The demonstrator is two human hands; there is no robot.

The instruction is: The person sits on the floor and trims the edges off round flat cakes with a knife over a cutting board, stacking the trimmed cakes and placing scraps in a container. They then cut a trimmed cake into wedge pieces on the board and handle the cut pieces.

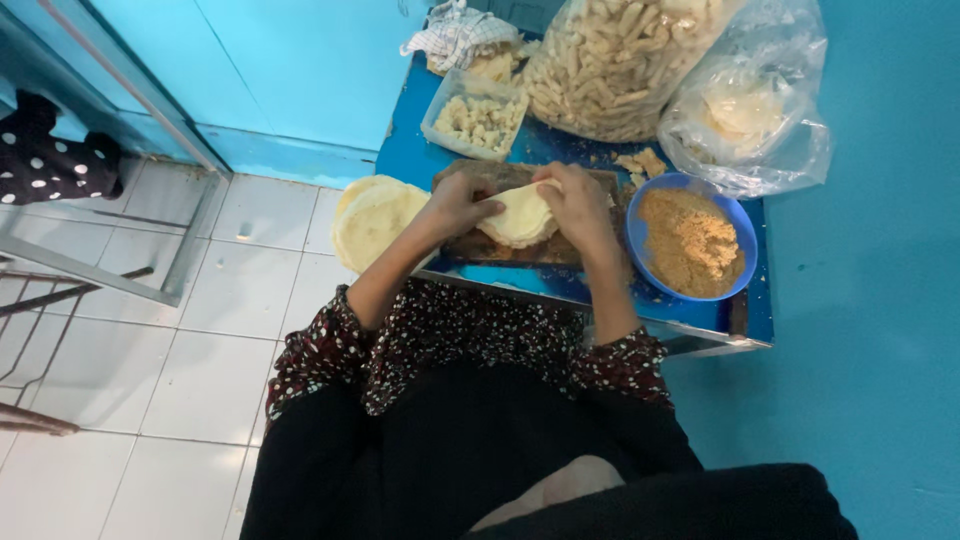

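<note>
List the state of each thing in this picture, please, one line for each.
Left hand: holding the wrapper's edge.
Right hand: folding the wrapper.
Pale round wrapper: partly folded, on the wooden board.
Wrapper stack: flat, left of the board.
Blue bowl: filled with brown crumbs.
Clear tub: open, holding pale pieces.

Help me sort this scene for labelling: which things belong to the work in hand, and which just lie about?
In use:
left hand
right hand
pale wrapper
wooden board

Lying about:
wrapper stack
blue crumb bowl
clear tub
big snack bag
checked cloth
</note>
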